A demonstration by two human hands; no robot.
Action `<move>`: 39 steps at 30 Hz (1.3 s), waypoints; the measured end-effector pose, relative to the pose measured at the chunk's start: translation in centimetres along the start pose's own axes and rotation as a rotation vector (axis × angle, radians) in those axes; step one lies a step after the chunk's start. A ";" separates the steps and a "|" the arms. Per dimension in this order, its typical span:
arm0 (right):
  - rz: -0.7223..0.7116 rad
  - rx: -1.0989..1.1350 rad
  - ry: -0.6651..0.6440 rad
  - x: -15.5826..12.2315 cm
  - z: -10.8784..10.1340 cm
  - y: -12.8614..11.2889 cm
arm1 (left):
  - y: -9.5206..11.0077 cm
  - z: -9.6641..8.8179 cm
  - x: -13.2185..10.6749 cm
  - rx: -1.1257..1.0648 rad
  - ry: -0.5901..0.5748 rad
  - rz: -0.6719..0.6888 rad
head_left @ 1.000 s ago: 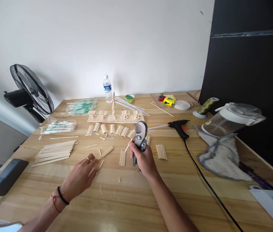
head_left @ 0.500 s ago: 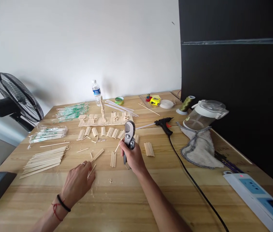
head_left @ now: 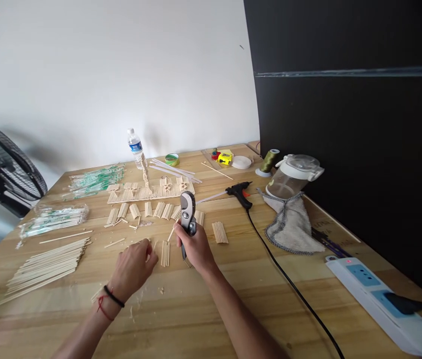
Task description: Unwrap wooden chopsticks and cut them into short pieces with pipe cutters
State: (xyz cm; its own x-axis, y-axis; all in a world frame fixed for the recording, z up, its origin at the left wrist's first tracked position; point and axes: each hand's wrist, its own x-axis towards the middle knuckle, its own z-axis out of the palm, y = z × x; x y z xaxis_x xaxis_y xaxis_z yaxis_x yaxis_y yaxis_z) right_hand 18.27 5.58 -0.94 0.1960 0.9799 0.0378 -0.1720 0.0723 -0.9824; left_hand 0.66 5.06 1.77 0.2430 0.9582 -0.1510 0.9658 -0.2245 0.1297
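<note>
My right hand (head_left: pixel 195 248) is closed round the handles of a grey cutter (head_left: pixel 187 216), held upright above the wooden table (head_left: pixel 211 309). My left hand (head_left: pixel 135 267) rests on the table with its fingers curled over short wooden sticks; I cannot make out what they grip. A small panel of glued sticks (head_left: pixel 165 253) lies between the two hands. Another panel (head_left: pixel 219 232) lies just right of the cutter. Several more short panels (head_left: pixel 147 210) sit in a row behind, in front of a longer stick assembly (head_left: pixel 151 191).
A pile of long sticks (head_left: pixel 44 263) lies at the left, with wrapped chopstick packs (head_left: pixel 54 218) behind it. A glue gun (head_left: pixel 239 191) with its black cord (head_left: pixel 289 289), a cloth, a jug (head_left: pixel 293 175), a power strip (head_left: pixel 382 299), a water bottle (head_left: pixel 135 147) and a fan (head_left: pixel 1 167) surround the work area.
The view has swung to the right, so everything has shifted left in the frame. My left hand has curled tighter over the sticks. The right hand still holds the cutter.
</note>
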 end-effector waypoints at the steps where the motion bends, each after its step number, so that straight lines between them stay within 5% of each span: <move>1: 0.001 -0.003 0.006 0.0 0.0 0.0 | 0.2 0.2 0.4 -0.009 -0.002 0.004; 4: 0.014 -0.006 0.020 0.1 -0.2 -0.1 | -0.2 0.6 0.8 -0.083 0.004 0.078; 8: 0.012 -0.011 0.012 0.1 -0.3 0.0 | -2.4 1.0 1.0 -0.383 0.072 0.345; 12: -0.008 -0.036 -0.007 0.1 -0.4 0.4 | -4.0 1.7 1.5 -0.572 0.008 0.483; 28: 0.066 -0.115 -0.035 -0.3 -0.6 -0.1 | -4.9 3.5 1.6 -0.621 -0.016 0.574; 39: 0.263 -0.650 -0.233 -0.6 -2.0 -1.2 | -3.8 4.0 1.5 -0.717 -0.008 0.514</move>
State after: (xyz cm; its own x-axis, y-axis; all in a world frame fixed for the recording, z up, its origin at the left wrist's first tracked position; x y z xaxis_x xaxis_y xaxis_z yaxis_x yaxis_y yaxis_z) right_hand 20.26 4.55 -0.19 0.0051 0.9690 -0.2469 0.4360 -0.2243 -0.8715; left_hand -2.27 6.64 -2.84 0.6348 0.7676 0.0883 0.4485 -0.4591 0.7668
